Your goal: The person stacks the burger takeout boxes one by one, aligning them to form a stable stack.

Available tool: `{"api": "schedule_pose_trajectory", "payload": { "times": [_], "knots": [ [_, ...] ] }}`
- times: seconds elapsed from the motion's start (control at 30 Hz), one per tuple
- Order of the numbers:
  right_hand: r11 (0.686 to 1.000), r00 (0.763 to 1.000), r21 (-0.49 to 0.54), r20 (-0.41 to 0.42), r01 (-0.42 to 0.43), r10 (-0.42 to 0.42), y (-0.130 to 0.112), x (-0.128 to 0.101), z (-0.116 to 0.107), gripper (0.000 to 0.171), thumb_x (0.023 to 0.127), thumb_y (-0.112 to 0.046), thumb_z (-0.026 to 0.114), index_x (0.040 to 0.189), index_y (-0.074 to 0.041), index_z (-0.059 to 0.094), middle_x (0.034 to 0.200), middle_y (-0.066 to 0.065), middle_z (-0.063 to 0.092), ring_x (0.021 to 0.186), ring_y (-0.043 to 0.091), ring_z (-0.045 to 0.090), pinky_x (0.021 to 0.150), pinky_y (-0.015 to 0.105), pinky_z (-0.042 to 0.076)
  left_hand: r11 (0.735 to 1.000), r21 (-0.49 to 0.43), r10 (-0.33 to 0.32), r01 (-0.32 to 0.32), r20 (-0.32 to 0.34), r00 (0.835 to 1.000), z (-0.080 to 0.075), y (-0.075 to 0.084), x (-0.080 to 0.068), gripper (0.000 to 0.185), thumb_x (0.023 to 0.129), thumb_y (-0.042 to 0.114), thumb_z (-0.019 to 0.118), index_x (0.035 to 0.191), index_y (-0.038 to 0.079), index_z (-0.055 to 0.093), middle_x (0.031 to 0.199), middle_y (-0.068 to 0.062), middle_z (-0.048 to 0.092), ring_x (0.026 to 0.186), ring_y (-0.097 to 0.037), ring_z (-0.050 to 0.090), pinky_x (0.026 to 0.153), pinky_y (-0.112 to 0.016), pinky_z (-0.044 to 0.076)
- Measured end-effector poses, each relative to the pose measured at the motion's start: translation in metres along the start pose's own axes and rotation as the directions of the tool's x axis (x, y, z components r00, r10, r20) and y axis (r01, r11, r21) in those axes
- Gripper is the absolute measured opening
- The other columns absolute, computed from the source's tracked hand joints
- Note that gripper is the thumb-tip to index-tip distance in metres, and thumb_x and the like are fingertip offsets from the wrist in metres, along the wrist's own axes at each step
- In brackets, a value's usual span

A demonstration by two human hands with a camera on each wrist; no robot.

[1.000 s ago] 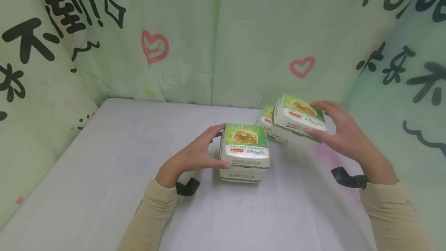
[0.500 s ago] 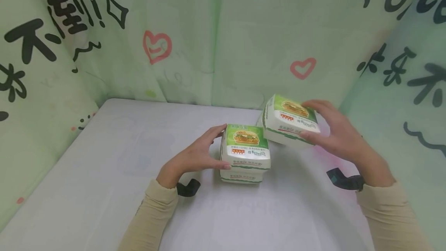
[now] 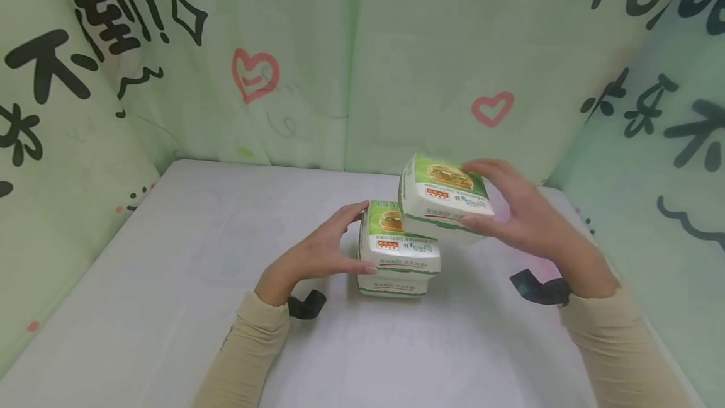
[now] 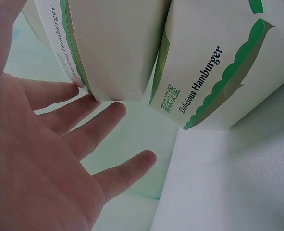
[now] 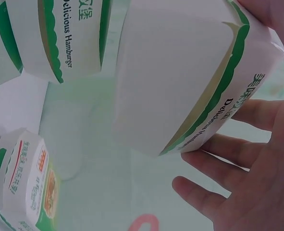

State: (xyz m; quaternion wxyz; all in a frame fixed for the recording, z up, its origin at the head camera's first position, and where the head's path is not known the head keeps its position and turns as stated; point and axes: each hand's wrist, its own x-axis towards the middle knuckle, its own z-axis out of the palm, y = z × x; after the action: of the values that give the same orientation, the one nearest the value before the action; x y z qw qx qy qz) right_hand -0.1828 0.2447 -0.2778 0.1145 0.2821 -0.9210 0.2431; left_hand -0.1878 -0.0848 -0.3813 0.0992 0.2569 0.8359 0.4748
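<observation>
White-and-green carton (image 3: 442, 197) sits clasped within the half-closed right grip (image 3: 518, 213), partly hiding the upper stacked box (image 3: 391, 254), which the left grip (image 3: 314, 250) pinches.

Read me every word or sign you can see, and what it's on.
"Delicious Hamburger": lower stacked box, upper stacked box, raised box.
"美味汉堡": lower stacked box.
"不倒!": left curtain.
"快乐不": right curtain, at the frame edge.
Too small or blurred: red labels and most other box print.
Other curtain characters: cut off or unclear.
</observation>
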Motion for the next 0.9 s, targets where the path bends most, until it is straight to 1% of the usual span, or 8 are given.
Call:
{"api": "schedule_pose_trajectory", "payload": {
  "times": [0.13, 0.4, 0.6, 0.7, 0.9],
  "knots": [
    [1.000, 1.000, 0.004, 0.014, 0.023, -0.023, -0.003, 0.004, 0.005, 0.076, 0.078, -0.024, 0.082, 0.145, -0.015, 0.046, 0.146, 0.007, 0.045, 0.131, 0.027, 0.044, 0.097, 0.056, 0.045, 1.000, -0.008, -0.001, 0.001, 0.000, 1.000, 0.000, 0.001, 0.000, 0.108, 0.072, 0.045, 0.086, 0.157, 0.027, 0.021, 0.158, 0.009, 0.028, 0.146, -0.015, 0.032, 0.118, -0.051, 0.030],
    [0.999, 0.998, -0.005, 0.042, 0.035, -0.035, -0.011, 0.007, 0.011, 0.076, 0.080, -0.029, 0.081, 0.145, -0.015, 0.045, 0.147, 0.008, 0.045, 0.132, 0.030, 0.044, 0.098, 0.060, 0.046, 1.000, -0.010, 0.010, -0.010, 0.002, 1.000, 0.000, 0.001, -0.001, 0.107, 0.072, 0.046, 0.086, 0.156, 0.030, 0.023, 0.157, 0.010, 0.029, 0.146, -0.015, 0.032, 0.118, -0.051, 0.030],
    [0.998, 0.997, 0.014, 0.044, 0.067, -0.067, -0.018, 0.011, 0.012, 0.075, 0.081, -0.028, 0.080, 0.146, -0.015, 0.044, 0.146, 0.008, 0.045, 0.130, 0.029, 0.044, 0.097, 0.057, 0.046, 1.000, -0.011, 0.017, -0.017, -0.001, 1.000, -0.001, 0.002, 0.000, 0.106, 0.072, 0.045, 0.087, 0.156, 0.032, 0.024, 0.156, 0.011, 0.030, 0.145, -0.014, 0.032, 0.118, -0.050, 0.031],
    [0.998, 0.997, 0.012, 0.058, 0.059, -0.059, -0.021, 0.012, 0.013, 0.075, 0.082, -0.031, 0.079, 0.147, -0.018, 0.044, 0.148, 0.007, 0.043, 0.131, 0.029, 0.044, 0.095, 0.056, 0.048, 1.000, -0.007, 0.017, -0.017, -0.003, 1.000, -0.002, 0.003, 0.000, 0.106, 0.072, 0.045, 0.087, 0.156, 0.032, 0.024, 0.157, 0.011, 0.030, 0.145, -0.014, 0.032, 0.118, -0.051, 0.030],
    [0.998, 0.995, 0.017, 0.080, 0.053, -0.055, -0.024, 0.012, 0.015, 0.075, 0.083, -0.032, 0.078, 0.148, -0.017, 0.042, 0.149, 0.008, 0.041, 0.130, 0.031, 0.044, 0.093, 0.054, 0.049, 1.000, 0.002, 0.016, -0.016, -0.001, 1.000, -0.003, 0.003, -0.002, 0.107, 0.072, 0.045, 0.087, 0.156, 0.031, 0.023, 0.157, 0.009, 0.030, 0.146, -0.015, 0.032, 0.118, -0.051, 0.030]
  ]
}}
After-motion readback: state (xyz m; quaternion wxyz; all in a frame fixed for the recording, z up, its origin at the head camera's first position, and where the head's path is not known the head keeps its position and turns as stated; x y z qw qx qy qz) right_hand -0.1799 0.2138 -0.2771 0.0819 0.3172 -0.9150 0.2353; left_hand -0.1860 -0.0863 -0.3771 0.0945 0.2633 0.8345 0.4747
